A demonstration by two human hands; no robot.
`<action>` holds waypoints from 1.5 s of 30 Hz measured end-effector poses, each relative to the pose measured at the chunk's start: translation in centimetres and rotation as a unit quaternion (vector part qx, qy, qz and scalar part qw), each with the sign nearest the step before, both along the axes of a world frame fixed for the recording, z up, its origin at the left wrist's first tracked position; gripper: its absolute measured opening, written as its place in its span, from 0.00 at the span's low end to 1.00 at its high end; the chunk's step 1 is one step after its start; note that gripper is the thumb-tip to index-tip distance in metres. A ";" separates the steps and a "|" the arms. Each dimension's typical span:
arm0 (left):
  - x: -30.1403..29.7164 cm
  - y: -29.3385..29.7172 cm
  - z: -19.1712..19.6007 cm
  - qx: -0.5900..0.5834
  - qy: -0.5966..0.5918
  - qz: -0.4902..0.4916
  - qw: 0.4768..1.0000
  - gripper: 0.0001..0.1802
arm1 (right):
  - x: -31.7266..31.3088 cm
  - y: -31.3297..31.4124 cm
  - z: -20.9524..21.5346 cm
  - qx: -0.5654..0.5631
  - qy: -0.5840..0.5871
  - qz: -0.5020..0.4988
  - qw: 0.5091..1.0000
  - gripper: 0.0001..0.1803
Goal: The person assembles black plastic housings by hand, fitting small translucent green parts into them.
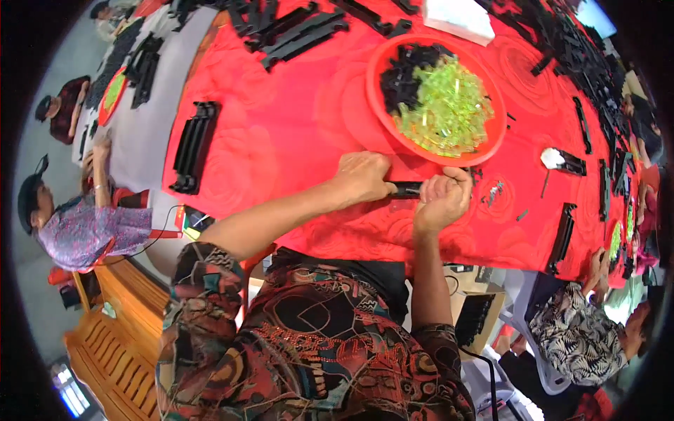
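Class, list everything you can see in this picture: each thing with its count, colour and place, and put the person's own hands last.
Tablecloth: one, red, covering the table.
Bowl: one, red, just beyond the hands.
Small clear pieces: a heap, yellow-green, in the bowl.
Small dark parts: a pile, black, bowl's left side.
Long tray: one, black, cloth's left edge.
Long strips: several, black, far side.
Second long tray: one, black, right side.
Other people: several, seated around the tables.
Small black part: one, between both hands.
Left hand: holds the part's left end.
Right hand: grips its right end.
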State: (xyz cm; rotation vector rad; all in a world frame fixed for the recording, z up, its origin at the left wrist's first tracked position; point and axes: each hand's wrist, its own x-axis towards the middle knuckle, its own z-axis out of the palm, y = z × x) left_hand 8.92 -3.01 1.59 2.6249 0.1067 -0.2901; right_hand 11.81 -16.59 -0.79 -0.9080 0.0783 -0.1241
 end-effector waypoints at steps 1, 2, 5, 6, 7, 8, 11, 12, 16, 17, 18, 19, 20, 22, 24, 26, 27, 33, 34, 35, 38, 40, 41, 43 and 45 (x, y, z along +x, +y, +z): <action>-0.3 -0.2 0.1 0.016 -0.002 0.013 1.000 0.21 | -0.2 0.0 0.1 0.005 0.012 -0.002 1.000 0.07; -0.3 -0.3 -0.2 0.010 -0.013 0.014 1.000 0.21 | 0.0 -0.2 -0.2 0.007 -0.001 -0.003 1.000 0.07; -0.7 -0.7 -0.8 0.001 -0.060 0.002 0.998 0.23 | 0.4 -0.8 -0.8 0.001 -0.020 -0.009 1.000 0.07; -1.1 -0.9 -1.5 0.004 -0.121 0.002 0.993 0.23 | 0.4 -1.1 -0.8 0.025 -0.005 0.003 1.000 0.06; -1.6 -1.1 -2.2 0.009 -0.182 0.000 0.983 0.24 | 0.3 -1.2 -0.9 0.024 -0.004 0.013 1.000 0.06; -2.0 -1.4 -2.4 0.016 -0.232 -0.003 0.973 0.24 | 0.3 -1.3 -0.9 0.025 -0.004 0.018 1.000 0.06; -4.1 -1.6 -2.0 0.036 -0.276 -0.023 0.960 0.26 | -0.1 -1.4 -0.8 0.045 -0.010 0.047 0.998 0.07; -4.7 -1.8 -1.8 0.067 -0.290 -0.032 0.954 0.26 | -0.2 -1.6 -0.7 0.057 -0.011 0.057 0.997 0.07; -5.9 -2.3 -2.8 0.119 -0.276 -0.037 0.953 0.17 | 0.5 -2.6 -1.0 0.092 0.000 0.100 0.991 0.10; -6.2 -2.4 -2.7 0.107 -0.269 -0.043 0.956 0.16 | 0.6 -3.0 -1.2 0.094 0.001 0.109 0.990 0.10; -6.5 -2.5 -2.7 0.093 -0.262 -0.048 0.959 0.15 | 0.8 -3.3 -1.5 0.125 0.006 0.130 0.984 0.10; -7.0 -2.4 -2.6 0.096 -0.261 -0.041 0.960 0.15 | 0.8 -3.6 -1.7 0.155 0.012 0.149 0.976 0.10; -7.5 -2.3 -2.2 0.091 -0.283 -0.037 0.954 0.12 | 0.9 -4.0 -1.6 0.175 0.007 0.173 0.969 0.10; -8.9 -1.7 -1.4 0.083 -0.296 -0.021 0.951 0.10 | 0.6 -4.5 -1.5 0.187 0.003 0.190 0.964 0.10; -10.6 -0.1 -1.0 0.098 -0.285 -0.005 0.953 0.13 | 0.6 -4.9 -1.5 0.213 -0.010 0.209 0.955 0.10; -12.2 2.0 -0.7 0.125 -0.264 0.047 0.955 0.18 | 0.3 -4.9 -1.3 0.198 -0.009 0.209 0.958 0.09; -12.9 3.2 -0.5 0.136 -0.253 0.083 0.954 0.19 | 0.1 -4.8 -1.1 0.182 -0.009 0.210 0.961 0.09; -14.9 11.6 -0.5 0.254 -0.295 0.284 0.876 0.17 | -1.2 -4.3 -2.5 0.130 0.099 0.184 0.969 0.08; -14.9 12.9 -0.8 0.269 -0.294 0.297 0.868 0.18 | -1.4 -4.2 -2.8 0.124 0.111 0.180 0.970 0.08; -14.8 14.1 -1.2 0.283 -0.293 0.309 0.859 0.18 | -1.6 -4.1 -3.0 0.123 0.110 0.180 0.970 0.08; -14.3 16.0 -1.6 0.327 -0.283 0.353 0.830 0.20 | -2.2 -3.8 -3.2 0.102 0.125 0.181 0.970 0.07; -14.1 16.8 -1.7 0.345 -0.294 0.371 0.811 0.20 | -2.3 -3.9 -3.2 0.099 0.124 0.184 0.970 0.06; -14.0 17.1 -1.7 0.343 -0.298 0.379 0.806 0.20 | -2.4 -3.9 -3.2 0.098 0.123 0.183 0.971 0.06; -13.8 17.4 -1.8 0.346 -0.301 0.399 0.794 0.20 | -2.5 -3.9 -3.1 0.092 0.128 0.186 0.970 0.06; -13.7 17.3 -1.4 0.349 -0.309 0.409 0.784 0.20 | -2.6 -3.9 -3.1 0.089 0.122 0.186 0.971 0.06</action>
